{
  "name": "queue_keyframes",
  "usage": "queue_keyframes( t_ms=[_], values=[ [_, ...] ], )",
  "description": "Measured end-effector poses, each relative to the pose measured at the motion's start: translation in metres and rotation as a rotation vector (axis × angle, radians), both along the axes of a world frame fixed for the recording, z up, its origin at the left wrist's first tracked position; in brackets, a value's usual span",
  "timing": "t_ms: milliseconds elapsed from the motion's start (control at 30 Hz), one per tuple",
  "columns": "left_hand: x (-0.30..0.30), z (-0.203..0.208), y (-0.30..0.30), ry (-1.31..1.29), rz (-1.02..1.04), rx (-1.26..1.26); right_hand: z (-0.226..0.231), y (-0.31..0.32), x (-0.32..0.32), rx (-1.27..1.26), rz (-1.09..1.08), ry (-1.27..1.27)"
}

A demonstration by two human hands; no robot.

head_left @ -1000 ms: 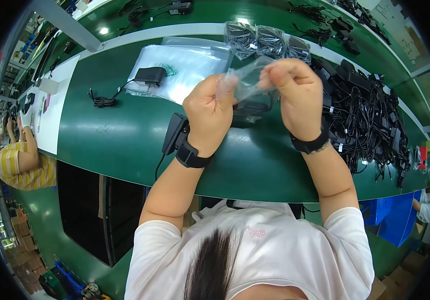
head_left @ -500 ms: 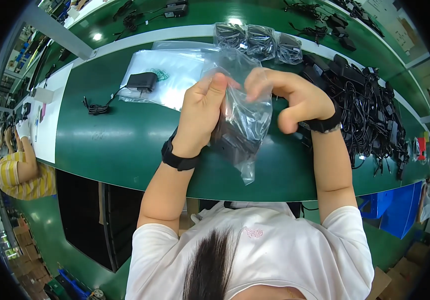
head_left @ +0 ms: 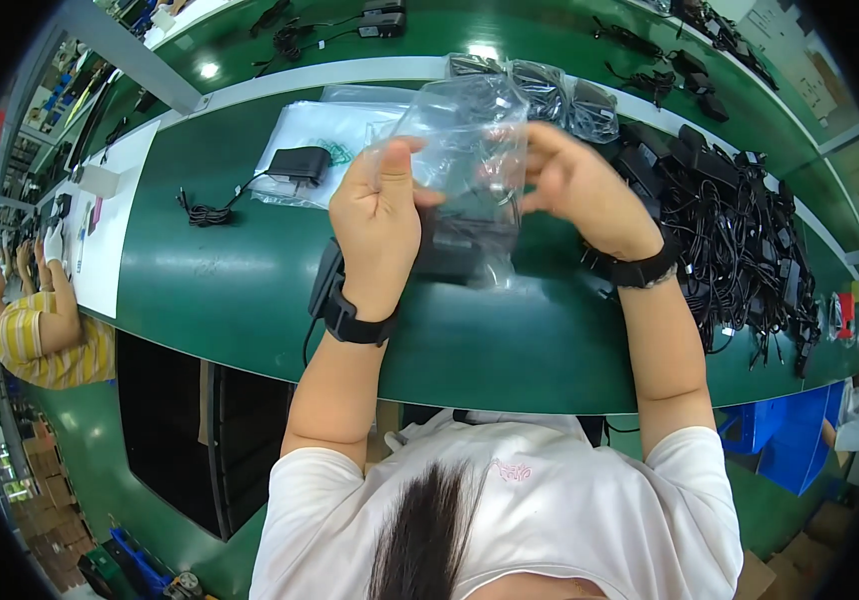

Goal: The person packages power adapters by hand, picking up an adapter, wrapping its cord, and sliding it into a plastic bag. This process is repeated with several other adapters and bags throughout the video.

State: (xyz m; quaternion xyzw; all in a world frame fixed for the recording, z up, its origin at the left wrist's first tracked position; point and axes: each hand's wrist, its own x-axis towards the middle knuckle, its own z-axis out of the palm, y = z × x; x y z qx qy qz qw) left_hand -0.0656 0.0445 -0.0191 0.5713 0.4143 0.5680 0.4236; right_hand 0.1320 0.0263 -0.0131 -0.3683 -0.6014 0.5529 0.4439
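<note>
A clear plastic bag (head_left: 470, 135) stands up between my two hands above the table, with a black power adapter (head_left: 450, 255) in its lower part. My left hand (head_left: 380, 220) is closed on the bag's left side, thumb up. At the bag's right edge, my right hand (head_left: 590, 200) pinches the plastic with curled fingers, which motion partly blurs. To the left, another black adapter (head_left: 298, 164) with a coiled cable (head_left: 208, 213) rests partly on a stack of flat clear bags (head_left: 290, 125). Small green loops (head_left: 340, 156) lie by it.
Bagged adapters (head_left: 538, 90) stand along the table's far rail. A big tangled pile of black adapters and cables (head_left: 715, 215) covers the right side. More adapters (head_left: 382, 22) lie on the bench beyond. At far left, a person in a striped yellow shirt (head_left: 45, 340) works. A blue bin (head_left: 800, 440) stands lower right.
The bag has risen and spread out between my hands, and its lower end has swung up from the near edge. My left hand has shifted left; my right hand has closed on the bag's edge.
</note>
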Motion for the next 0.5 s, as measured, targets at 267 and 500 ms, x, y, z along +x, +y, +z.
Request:
queue_keyframes(
  t_ms=[267,500],
  values=[
    [-0.009,-0.015,-0.005,0.297,0.038,0.624,0.002,-0.023,-0.041,-0.521,0.051,0.284],
    [0.010,-0.019,0.004,-0.140,-0.064,0.083,-0.009,-0.016,-0.040,-0.150,-0.259,0.335]
  ],
)
